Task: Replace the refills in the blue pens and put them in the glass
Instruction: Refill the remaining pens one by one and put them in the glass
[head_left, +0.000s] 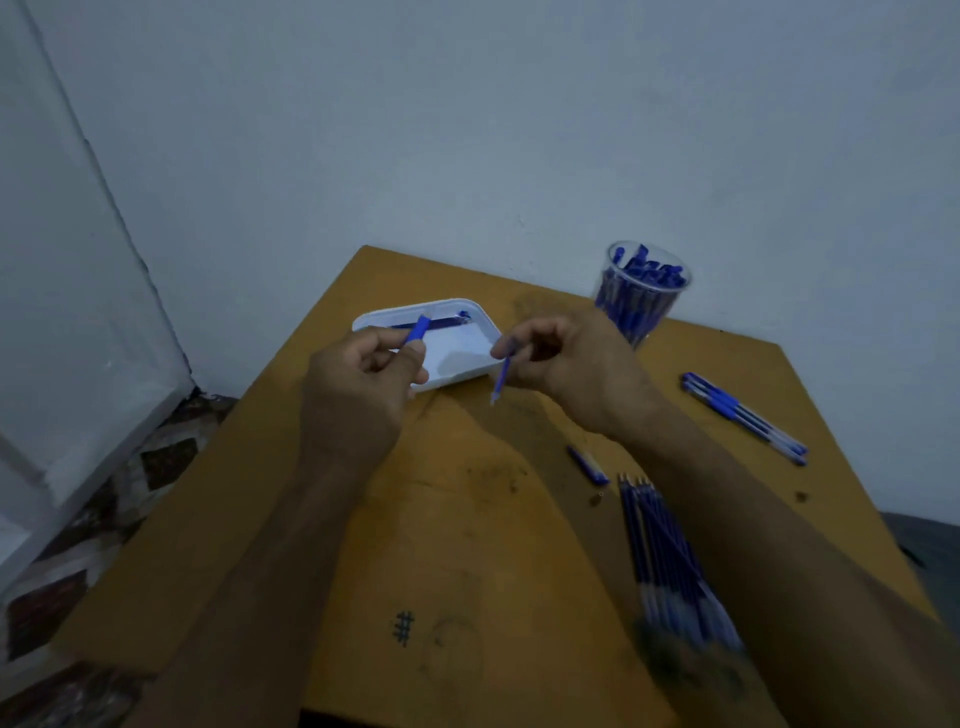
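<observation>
Many loose blue refills (662, 551) lie fanned on the wooden table (467, 519), their near ends blurred. Beyond, the left hand (363, 374) pinches a blue pen barrel (418, 330) and the right hand (566, 364) pinches a thin refill (501, 376) over a white tray (467, 353). Farther back, a glass (641, 291) holds blue pens.

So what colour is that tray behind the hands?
White; the tray shows best in the head view, holding something blue.
</observation>
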